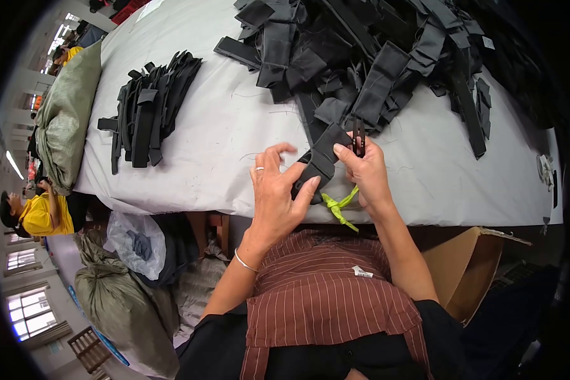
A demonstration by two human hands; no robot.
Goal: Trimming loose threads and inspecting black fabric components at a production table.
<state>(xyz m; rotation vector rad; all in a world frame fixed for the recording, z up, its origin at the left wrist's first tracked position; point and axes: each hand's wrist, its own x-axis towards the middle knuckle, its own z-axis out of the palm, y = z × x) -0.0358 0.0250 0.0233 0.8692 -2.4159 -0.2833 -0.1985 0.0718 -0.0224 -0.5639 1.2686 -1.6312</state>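
Close to the near table edge, my left hand [273, 190] pinches a black fabric strap [321, 161] between thumb and fingers, the other fingers raised. What looks like a dark buckle or folded loop sits at the strap's lower end. My right hand [366, 170] grips the strap's upper end with thumb and finger, and also keeps small black thread snips [359, 136] in the palm, blades pointing away from me. A bright yellow-green tie [340, 208] hangs beside that hand, seemingly knotted to the snips. Right beyond my hands rises a big heap of similar black straps [361, 57].
A neater stack of black straps [147, 114] lies on the white-covered table [221, 145] at left. Full sacks [69, 126] stand beyond the left edge, with a clear plastic bag [136, 244] below. An open cardboard box [465, 272] is at lower right. A person in yellow [47, 214] is far left.
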